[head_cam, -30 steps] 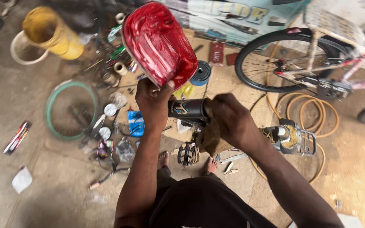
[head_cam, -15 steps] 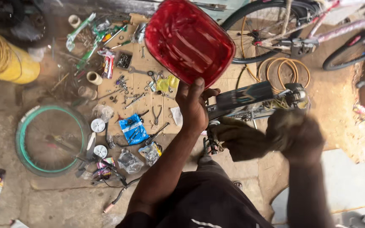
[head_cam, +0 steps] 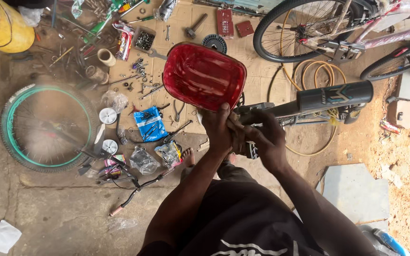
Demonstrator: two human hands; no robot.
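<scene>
A bicycle frame (head_cam: 330, 97) with a dark, thick tube runs from the middle of the view out to the right, held above the cardboard-covered ground (head_cam: 262, 76). At its left end sits a red plastic basket (head_cam: 204, 76), tilted so its open hollow faces the camera, just beyond the two hands. The left hand (head_cam: 218, 130) comes up from the near side, forearm almost straight, fingers closed around the fitting right under the basket's near edge. The right hand (head_cam: 267, 138) reaches in from the right with wrist bent, fingers curled onto the same end of the frame, touching the left hand; what its fingertips pinch is hidden. Far right stands a bicycle wheel (head_cam: 309, 31). To the left lies a green-rimmed wheel (head_cam: 48, 128), and between it and the hands a blue packet (head_cam: 149, 124) among scattered small tools.
</scene>
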